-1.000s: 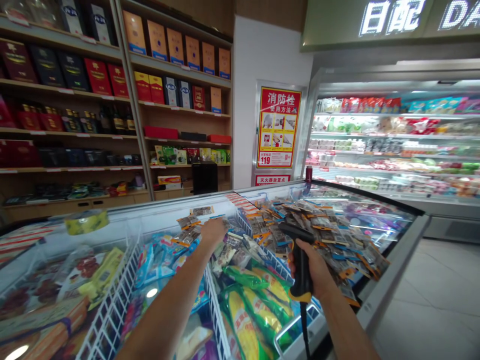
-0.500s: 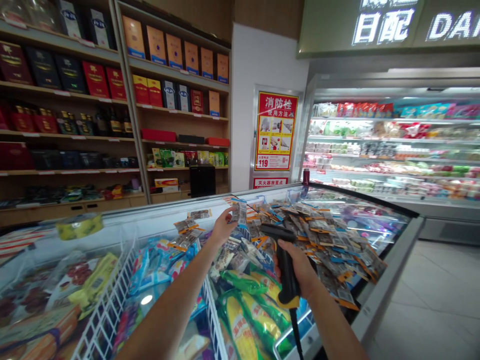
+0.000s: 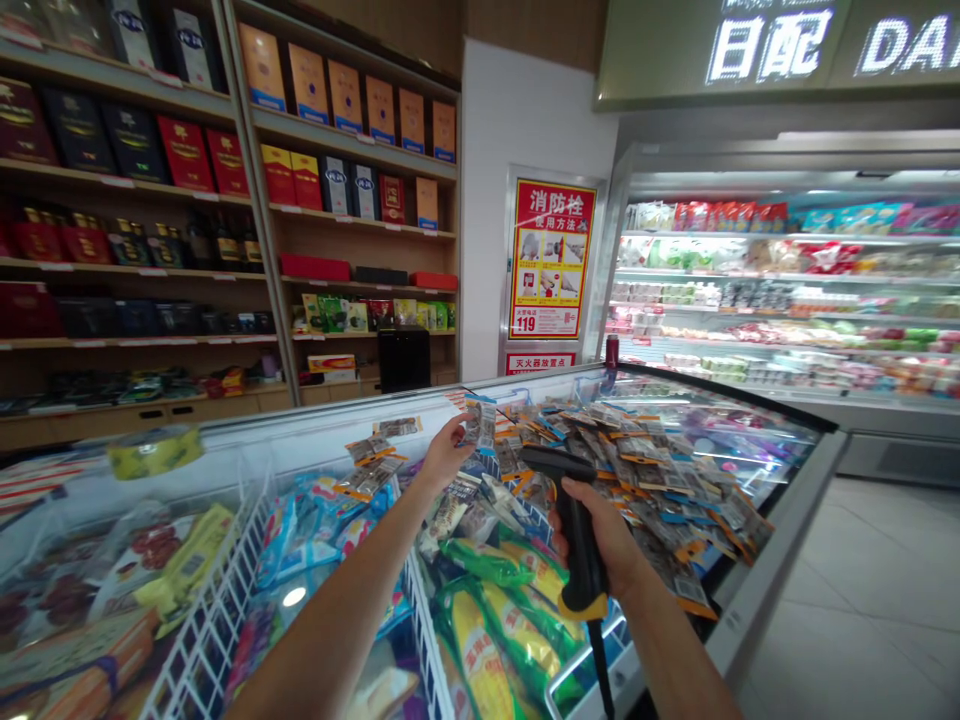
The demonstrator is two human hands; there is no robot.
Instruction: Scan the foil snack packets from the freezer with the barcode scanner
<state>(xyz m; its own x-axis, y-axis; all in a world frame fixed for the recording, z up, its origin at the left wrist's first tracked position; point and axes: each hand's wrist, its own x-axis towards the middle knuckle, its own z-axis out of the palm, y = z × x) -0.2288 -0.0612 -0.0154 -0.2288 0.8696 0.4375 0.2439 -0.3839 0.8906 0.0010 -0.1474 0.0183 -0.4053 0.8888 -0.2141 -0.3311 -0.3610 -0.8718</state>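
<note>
Pinching a packet (image 3: 484, 424) past the corn bags (image 3: 487, 635) with stretched-out left hand (image 3: 445, 455); gripping a scanner (image 3: 576, 530) near their right edge with right hand (image 3: 609, 532).

The scanner (image 3: 580, 550) looks matt plastic, the held packet (image 3: 484, 422) glossy film, the basket (image 3: 204, 630) smooth coated wire.

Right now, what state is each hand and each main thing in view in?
Left hand: closed on a small packet
Small packet: held up
Right hand: wrapped around the scanner
Scanner: held, handle down, cable attached
Loose packets: heaped
Corn packs: bagged, lying in the freezer
Red can: upright
Overhead sign: lit
</note>
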